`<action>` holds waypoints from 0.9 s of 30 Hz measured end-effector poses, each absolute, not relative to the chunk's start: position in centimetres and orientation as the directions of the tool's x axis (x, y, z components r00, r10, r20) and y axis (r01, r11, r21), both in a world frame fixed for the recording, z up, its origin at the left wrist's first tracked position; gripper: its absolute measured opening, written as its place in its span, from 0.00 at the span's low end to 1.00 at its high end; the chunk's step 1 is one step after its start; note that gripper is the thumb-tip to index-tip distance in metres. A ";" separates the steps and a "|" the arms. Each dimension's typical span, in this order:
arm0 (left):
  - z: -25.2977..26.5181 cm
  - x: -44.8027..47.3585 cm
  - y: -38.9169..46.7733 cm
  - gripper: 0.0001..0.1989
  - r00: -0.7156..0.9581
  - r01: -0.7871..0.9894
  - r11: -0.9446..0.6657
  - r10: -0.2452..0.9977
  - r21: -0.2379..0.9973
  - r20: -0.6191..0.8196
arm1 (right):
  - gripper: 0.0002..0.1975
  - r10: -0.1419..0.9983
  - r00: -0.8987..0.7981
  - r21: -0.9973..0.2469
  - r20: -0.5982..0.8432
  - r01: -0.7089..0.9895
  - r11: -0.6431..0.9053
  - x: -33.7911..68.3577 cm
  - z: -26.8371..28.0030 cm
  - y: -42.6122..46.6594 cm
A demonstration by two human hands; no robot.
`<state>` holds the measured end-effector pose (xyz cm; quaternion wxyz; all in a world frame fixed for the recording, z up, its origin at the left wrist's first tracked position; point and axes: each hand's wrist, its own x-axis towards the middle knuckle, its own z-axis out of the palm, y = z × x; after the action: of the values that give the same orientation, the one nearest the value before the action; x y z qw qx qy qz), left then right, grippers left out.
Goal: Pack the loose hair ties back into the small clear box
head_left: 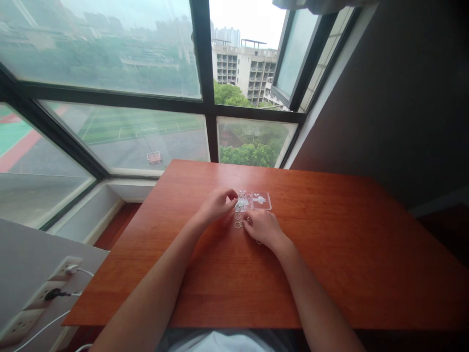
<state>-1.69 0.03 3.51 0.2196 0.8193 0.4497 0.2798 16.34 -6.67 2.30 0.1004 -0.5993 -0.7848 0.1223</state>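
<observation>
A small clear plastic box [244,203] lies open on the wooden table, with several thin metal rings inside. Its hinged lid [261,201], marked with a pale print, lies flat to the right. At the box's left edge is my left hand [218,204], thumb and forefinger curled around that side. Just in front of the box, my right hand [266,228] rests low on the table, its fingertips closed together beside the loose rings [238,225]. What those fingertips hold, if anything, is hidden. Another ring [259,242] shows partly under the right hand.
The reddish-brown table [330,254] reaches to the windows [154,137], one pane of which stands open. Power sockets [40,296] with plugged-in cables are on the low wall at left. A dark wall [395,98] rises at the right.
</observation>
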 end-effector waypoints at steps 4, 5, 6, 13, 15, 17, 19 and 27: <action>3.5 -1.7 0.0 0.07 0.440 0.609 -0.500 0.859 0.616 0.262 | 0.07 0.966 -0.257 -0.269 -0.007 0.931 0.245 16.1 2.2 -6.6; 3.5 -1.7 0.0 0.07 0.440 0.608 -0.501 0.858 0.616 0.264 | 0.07 0.967 -0.255 -0.267 -0.007 0.932 0.244 16.1 2.2 -6.6; 3.5 -1.8 0.0 0.07 0.442 0.607 -0.503 0.857 0.615 0.265 | 0.07 0.968 -0.252 -0.270 -0.004 0.932 0.242 16.2 2.3 -6.6; 3.7 -1.6 -0.2 0.07 0.454 0.589 -0.513 0.849 0.625 0.269 | 0.07 0.985 -0.145 -0.384 0.093 0.908 0.170 16.6 2.4 -6.3; 3.8 -1.3 -0.5 0.07 0.472 0.574 -0.504 0.848 0.645 0.242 | 0.07 0.986 -0.096 -0.407 0.137 0.902 0.144 16.7 2.4 -6.2; 3.9 -1.1 -0.7 0.08 0.503 0.545 -0.497 0.838 0.675 0.212 | 0.07 0.980 -0.063 -0.423 0.187 0.895 0.138 16.8 2.4 -6.3; 4.0 -0.8 -1.0 0.08 0.536 0.506 -0.496 0.822 0.706 0.193 | 0.07 0.972 -0.040 -0.438 0.233 0.888 0.142 16.8 2.5 -6.3; 3.9 -0.1 -1.3 0.06 0.588 0.408 -0.506 0.782 0.760 0.205 | 0.07 0.954 -0.013 -0.469 0.301 0.869 0.160 17.1 2.1 -6.2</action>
<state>-0.09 -1.30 3.93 0.3413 0.8232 0.3613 0.2744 17.13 -6.16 2.09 0.2812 -0.6439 -0.7076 0.0753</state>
